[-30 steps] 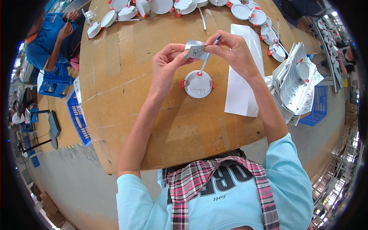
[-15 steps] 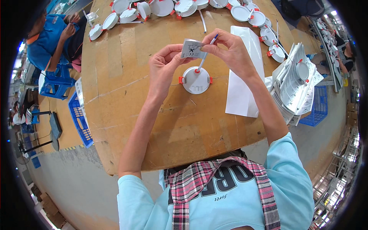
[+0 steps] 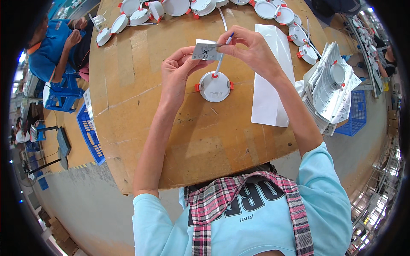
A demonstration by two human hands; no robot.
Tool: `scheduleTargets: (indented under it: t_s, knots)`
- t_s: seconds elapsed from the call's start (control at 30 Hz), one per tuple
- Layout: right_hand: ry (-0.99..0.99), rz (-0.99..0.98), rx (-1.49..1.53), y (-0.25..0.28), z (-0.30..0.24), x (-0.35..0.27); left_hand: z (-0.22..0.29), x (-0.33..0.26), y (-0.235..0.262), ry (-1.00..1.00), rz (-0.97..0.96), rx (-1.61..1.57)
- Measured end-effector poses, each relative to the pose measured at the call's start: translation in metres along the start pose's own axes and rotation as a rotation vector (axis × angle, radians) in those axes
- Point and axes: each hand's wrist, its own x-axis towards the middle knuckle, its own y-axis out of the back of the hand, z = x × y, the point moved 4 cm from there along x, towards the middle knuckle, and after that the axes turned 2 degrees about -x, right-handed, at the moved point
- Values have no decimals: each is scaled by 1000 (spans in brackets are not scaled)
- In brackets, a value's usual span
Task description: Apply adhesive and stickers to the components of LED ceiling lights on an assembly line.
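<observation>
A folded, printed silver-white label (image 3: 205, 50) is pinched by my left hand (image 3: 177, 70) between thumb and fingers. My right hand (image 3: 252, 49) is closed around the blue-tipped end of a white cable (image 3: 220, 64), and its thumb and forefinger also meet the label's right edge. The cable runs down to a round white downlight (image 3: 214, 89), which lies on the table below my hands. Red-tipped clips stick out on both sides of the lamp, and a red ring surrounds the cable where it enters.
A long white paper sheet (image 3: 271, 85) lies right of the lamp on the brown table (image 3: 136, 119). Stacked printed sheets (image 3: 326, 94) stand at the right edge with a lamp on top. Several downlights (image 3: 176, 6) line the far edge. A person (image 3: 60, 47) sits at left beside blue crates.
Both hands with the label and cable end have shifted slightly left and up in the picture, along with the surrounding scene. The label is turned a little and its fold shows differently.
</observation>
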Motion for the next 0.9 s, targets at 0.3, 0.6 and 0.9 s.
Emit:
scheduleTargets:
  t_s: [0.3,0.6,0.9]
  knots:
    - [129,78,104,11,-7,-2,-3,1,-2,25,-61,-31]
    - [472,103,-836,8,-89,0,2,1,-8,-25,-63,43]
    - [779,-221,-770,0,-85,-20,-4,5,-2,5,-58,32]
